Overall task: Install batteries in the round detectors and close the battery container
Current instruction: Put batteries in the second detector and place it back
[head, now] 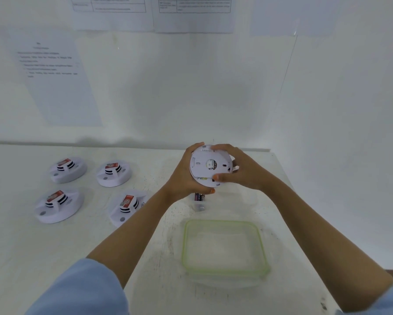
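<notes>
Both hands hold one round white detector [210,165] up above the worktop [145,258], its flat back tilted toward the camera. The left hand [184,176] curls round its rim at 9 o'clock, with the thumb under the lower edge. The right hand [238,169] grips the 3 o'clock side, fingers over the top rim and thumb pressing the back near a slot at 6 o'clock. Just below the hands, a small dark-labelled pack [199,197] lies on the worktop, too blurred to read. Further toward 6 o'clock sits a clear square container [225,223] with a green rim; whether it is box or lid I cannot tell. Well away at 9 o'clock, four more detectors [68,169] rest in two rows. Printed sheets [52,71] hang on the wall at 11 o'clock.
</notes>
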Demonstrator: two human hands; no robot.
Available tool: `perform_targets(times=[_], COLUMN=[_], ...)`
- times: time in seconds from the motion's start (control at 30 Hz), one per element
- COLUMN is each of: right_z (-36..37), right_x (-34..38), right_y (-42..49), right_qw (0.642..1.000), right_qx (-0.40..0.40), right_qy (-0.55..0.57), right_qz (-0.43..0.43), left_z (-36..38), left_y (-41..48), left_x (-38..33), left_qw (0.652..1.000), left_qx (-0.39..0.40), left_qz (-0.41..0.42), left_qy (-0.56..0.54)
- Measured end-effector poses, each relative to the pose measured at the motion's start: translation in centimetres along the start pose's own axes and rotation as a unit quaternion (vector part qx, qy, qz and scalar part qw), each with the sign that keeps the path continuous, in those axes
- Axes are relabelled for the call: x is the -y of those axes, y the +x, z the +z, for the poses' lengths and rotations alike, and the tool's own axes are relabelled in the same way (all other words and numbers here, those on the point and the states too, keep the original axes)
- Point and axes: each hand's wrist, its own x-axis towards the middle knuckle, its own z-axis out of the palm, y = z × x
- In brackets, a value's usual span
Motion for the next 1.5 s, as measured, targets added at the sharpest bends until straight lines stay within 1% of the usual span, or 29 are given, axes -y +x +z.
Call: perform_targets(times=[0.1, 0.23, 0.4, 0.47, 0.57, 0.73, 0.8, 0.87, 0.9, 0.97, 1.0, 1.23, 1.37, 1.43, 1.5], right_z=[-0.6, -1.0, -1.0, -0.9, -1.0, -1.2, -1.4, -1.6, -1.6, -1.6, -1.5, -0.9, -0.6, -0.7, -1.0], right_x=[-0.1, 0.1, 0.1, 0.1, -0.1, -0.3, 0.1, 0.6, 0.9, 1.6, 1.9, 2.1, 2.0, 2.1, 2.4], right_y=[0.3, 0.9, 1.4, 1.6, 1.8, 1.9, 1.9, 1.9, 2.0, 2.2, 2.3, 2.6, 2.6, 2.6, 2.4], right_qw=[0.998, 0.992, 0.991, 0.990, 0.990, 0.986, 0.983, 0.971, 0.959, 0.935, 0.928, 0.889, 0.874, 0.872, 0.879], right_qx=[0.017, 0.033, 0.025, 0.035, 0.055, 0.086, 0.082, 0.056, 0.045, 0.038, 0.039, 0.061, 0.057, 0.055, 0.048], right_qy=[-0.066, -0.122, -0.131, -0.131, -0.124, -0.140, -0.162, -0.228, -0.273, -0.344, -0.362, -0.436, -0.458, -0.461, -0.453], right_qz=[-0.002, -0.014, -0.030, -0.038, -0.028, -0.013, -0.017, -0.040, -0.056, -0.075, -0.080, -0.125, -0.149, -0.152, -0.141], left_z=[0.0, -0.2, -0.4, -0.5, -0.5, -0.5, -0.6, -0.7, -0.7, -0.7, -0.7, -0.8, -1.1, -1.3, -1.6], left_y=[0.0, 0.0, 0.1, 0.0, 0.0, 0.2, 0.3, 0.5, 0.6, 0.7, 0.7, 0.5, 0.5, 0.3, 0.2], left_x=[-0.2, -0.3, -0.1, 0.1, 0.3, 0.5, 0.6, 0.6, 0.6, 0.5, 0.5, 0.5, 1.0, 1.1, 1.0], left_qw=[1.000, 1.000, 1.000, 0.999, 0.999, 0.999, 0.999, 1.000, 1.000, 1.000, 1.000, 1.000, 0.999, 0.999, 0.999], left_qx=[0.014, 0.018, 0.019, 0.019, 0.023, 0.025, 0.020, 0.011, 0.007, 0.005, 0.006, 0.016, 0.035, 0.040, 0.036], left_qz=[0.001, -0.001, -0.002, -0.005, -0.009, -0.015, -0.013, -0.013, -0.012, -0.008, -0.007, -0.010, -0.013, -0.011, -0.011], left_qy=[-0.006, -0.011, -0.016, -0.027, -0.032, -0.035, -0.033, -0.025, -0.019, -0.012, -0.010, -0.015, -0.011, -0.005, -0.003])
